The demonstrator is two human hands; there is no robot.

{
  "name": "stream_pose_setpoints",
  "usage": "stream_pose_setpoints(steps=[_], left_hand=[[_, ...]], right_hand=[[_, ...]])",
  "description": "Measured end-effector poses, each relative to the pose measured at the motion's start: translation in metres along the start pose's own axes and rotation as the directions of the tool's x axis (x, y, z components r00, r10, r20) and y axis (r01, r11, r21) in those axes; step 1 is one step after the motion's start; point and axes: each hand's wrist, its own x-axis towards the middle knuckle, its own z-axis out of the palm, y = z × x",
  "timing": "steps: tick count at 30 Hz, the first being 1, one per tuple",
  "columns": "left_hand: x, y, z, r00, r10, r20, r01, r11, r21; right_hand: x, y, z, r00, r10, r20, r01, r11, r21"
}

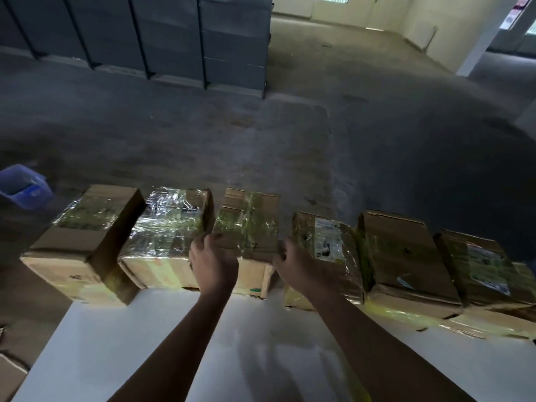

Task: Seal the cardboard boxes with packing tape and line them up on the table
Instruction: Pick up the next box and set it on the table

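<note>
Several taped cardboard boxes stand in a row along the far edge of the white table (162, 338). My left hand (213, 261) grips the near left corner of the third box from the left (246, 224). My right hand (293, 264) grips that box's near right corner, in the gap before the box with a white label (326, 239). Shiny clear tape wraps the second box (168, 224). The leftmost box (87, 239) sits skewed, overhanging the table's left end. Two more boxes (406, 256) (481, 265) continue the row to the right.
A blue plastic basket (24, 185) stands on the concrete floor beyond the table's left end. Dark metal racks (174, 39) line the far wall. A cardboard piece (8, 378) lies at the lower left, below the table.
</note>
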Motion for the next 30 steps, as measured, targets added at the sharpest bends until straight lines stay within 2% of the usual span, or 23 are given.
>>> stream_pose_setpoints(steps=[3,5,7,11,16,21,24,27,30], left_hand=[[0.013,-0.007,-0.011,0.957,-0.158,0.242,0.162,0.987,0.005],[0.014,-0.012,-0.015,0.951,-0.126,0.281,0.126,0.992,0.018],[0.014,-0.022,-0.02,0.941,-0.086,0.326,0.066,0.995,0.073],[0.01,-0.044,-0.03,0.83,-0.167,0.532,0.016,0.961,0.276],[-0.016,-0.055,-0.032,0.772,-0.188,0.608,0.116,0.981,0.156],[-0.048,-0.044,-0.039,0.763,-0.13,0.633,0.005,0.981,0.195],[-0.062,-0.042,-0.048,0.752,-0.162,0.639,0.021,0.975,0.222],[-0.075,-0.051,-0.047,0.771,-0.156,0.617,0.031,0.978,0.209],[-0.1,-0.047,-0.055,0.776,-0.139,0.615,-0.006,0.974,0.226]], right_hand=[[0.005,-0.023,0.004,0.99,0.132,0.053,-0.139,0.98,0.144],[0.005,-0.028,0.002,0.972,0.229,0.052,-0.235,0.958,0.163],[0.004,-0.028,-0.002,0.958,0.281,0.059,-0.285,0.954,0.096],[-0.018,-0.022,-0.01,0.949,0.298,0.101,-0.289,0.952,-0.099],[-0.056,-0.019,0.002,0.919,0.368,0.138,-0.339,0.92,-0.195],[-0.081,-0.005,0.011,0.919,0.381,0.102,-0.338,0.894,-0.293],[-0.095,0.0,0.008,0.925,0.359,0.127,-0.303,0.895,-0.326],[-0.109,0.005,0.004,0.916,0.372,0.148,-0.311,0.894,-0.322],[-0.125,0.016,-0.001,0.923,0.344,0.172,-0.277,0.905,-0.323]])
